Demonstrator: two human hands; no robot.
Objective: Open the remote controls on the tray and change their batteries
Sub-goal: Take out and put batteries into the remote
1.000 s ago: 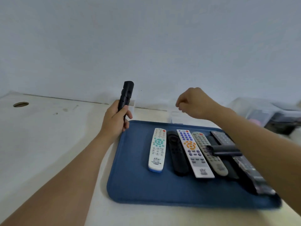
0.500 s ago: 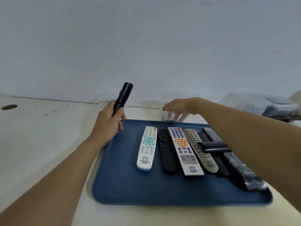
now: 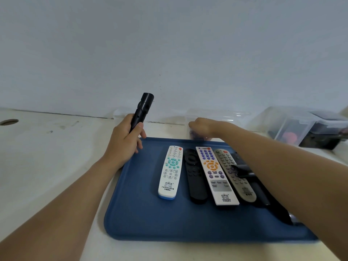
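Note:
A blue tray (image 3: 143, 213) holds several remotes side by side: a white one with teal buttons (image 3: 170, 172), a slim black one (image 3: 194, 181), a white one with purple and orange buttons (image 3: 216, 178), a grey one (image 3: 243, 187) and dark ones partly hidden under my right arm. A small black piece (image 3: 242, 169) lies across the grey remote. My left hand (image 3: 124, 140) grips a black remote (image 3: 143, 108) upright over the tray's far left corner. My right hand (image 3: 205, 127) reaches down into a clear container (image 3: 216, 114) behind the tray, and its fingers are hidden.
The tray sits on a white desk against a pale wall. A lidded clear plastic box (image 3: 293, 125) with dark and red items stands at the far right. A round cable hole (image 3: 9, 122) is in the desk at the far left.
My right hand went from a raised fist above the tray down and forward into the clear container. My left hand kept the black remote and tilted it slightly to the right.

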